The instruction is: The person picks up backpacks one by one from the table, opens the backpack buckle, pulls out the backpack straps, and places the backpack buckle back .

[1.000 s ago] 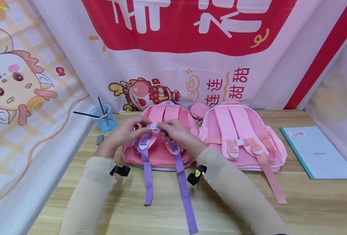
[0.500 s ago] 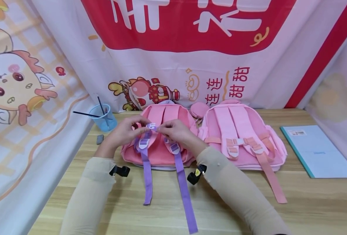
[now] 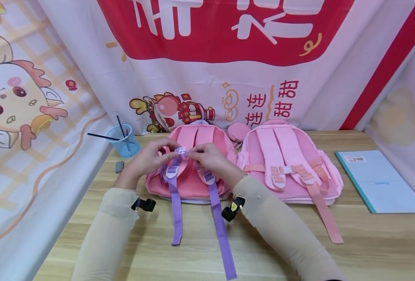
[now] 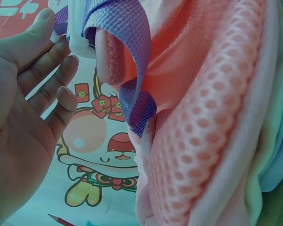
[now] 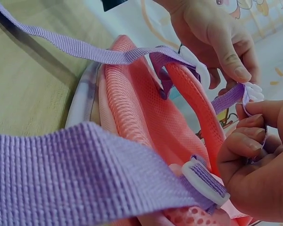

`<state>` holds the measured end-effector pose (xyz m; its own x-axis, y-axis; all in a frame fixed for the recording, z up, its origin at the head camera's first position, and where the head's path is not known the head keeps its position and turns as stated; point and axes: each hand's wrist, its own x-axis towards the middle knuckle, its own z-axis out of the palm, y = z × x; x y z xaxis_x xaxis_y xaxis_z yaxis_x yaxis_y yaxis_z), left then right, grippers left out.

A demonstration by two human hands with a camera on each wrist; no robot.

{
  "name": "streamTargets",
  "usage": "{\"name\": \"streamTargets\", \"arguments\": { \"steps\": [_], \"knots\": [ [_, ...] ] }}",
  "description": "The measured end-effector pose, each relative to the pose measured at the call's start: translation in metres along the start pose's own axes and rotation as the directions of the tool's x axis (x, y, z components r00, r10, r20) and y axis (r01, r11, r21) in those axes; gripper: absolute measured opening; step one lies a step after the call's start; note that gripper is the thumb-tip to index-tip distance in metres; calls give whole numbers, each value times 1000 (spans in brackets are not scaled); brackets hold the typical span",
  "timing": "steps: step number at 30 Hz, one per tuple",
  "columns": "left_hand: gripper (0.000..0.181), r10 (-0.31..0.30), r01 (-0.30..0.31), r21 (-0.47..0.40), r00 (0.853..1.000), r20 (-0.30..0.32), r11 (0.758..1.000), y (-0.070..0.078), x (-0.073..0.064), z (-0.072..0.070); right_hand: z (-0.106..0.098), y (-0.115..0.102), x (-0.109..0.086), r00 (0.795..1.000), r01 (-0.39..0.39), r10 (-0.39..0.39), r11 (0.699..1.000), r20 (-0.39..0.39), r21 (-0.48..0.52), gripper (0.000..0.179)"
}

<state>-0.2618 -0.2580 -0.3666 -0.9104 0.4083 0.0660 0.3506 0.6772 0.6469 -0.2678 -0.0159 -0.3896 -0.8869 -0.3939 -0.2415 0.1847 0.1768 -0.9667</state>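
Observation:
A coral-pink backpack leans back-side up, with purple webbing straps trailing onto the table. Above its back panel, my left hand pinches a small white buckle on purple webbing between thumb and finger. Close on its right, my right hand pinches the purple webbing beside that buckle. The right wrist view shows the buckle's white prongs right at the right fingertips. White strap adjusters sit lower on both shoulder straps. From the left wrist, the left thumb hides part of the webbing.
To the right lies a lighter pink backpack with its strap buckle fastened. Beyond it is a pale blue notebook. A blue cup with dark pencils stands at left, near a small grey block. Printed cloth hangs behind.
My right fingers have shifted slightly down and left at the buckle, and more of its white prongs shows. The left hand and both backpacks stay nearly in place.

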Motion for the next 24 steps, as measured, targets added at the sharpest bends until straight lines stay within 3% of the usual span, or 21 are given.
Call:
{"name": "streamTargets", "arguments": {
  "steps": [10, 16, 24],
  "knots": [
    [28, 19, -19, -8, 1000, 0, 1000, 0, 0, 0, 5, -3, 0, 1000, 6, -6, 1000, 8, 22, 25],
    [27, -1, 0, 5, 1000, 14, 1000, 1, 1, 2, 8, -4, 1, 999, 23, -24, 999, 31, 37, 26],
    [27, -10, 10, -4, 1000, 12, 1000, 0, 1, 3, -2, 1, -2, 997, 23, -28, 997, 77, 67, 26]
  ]
}}
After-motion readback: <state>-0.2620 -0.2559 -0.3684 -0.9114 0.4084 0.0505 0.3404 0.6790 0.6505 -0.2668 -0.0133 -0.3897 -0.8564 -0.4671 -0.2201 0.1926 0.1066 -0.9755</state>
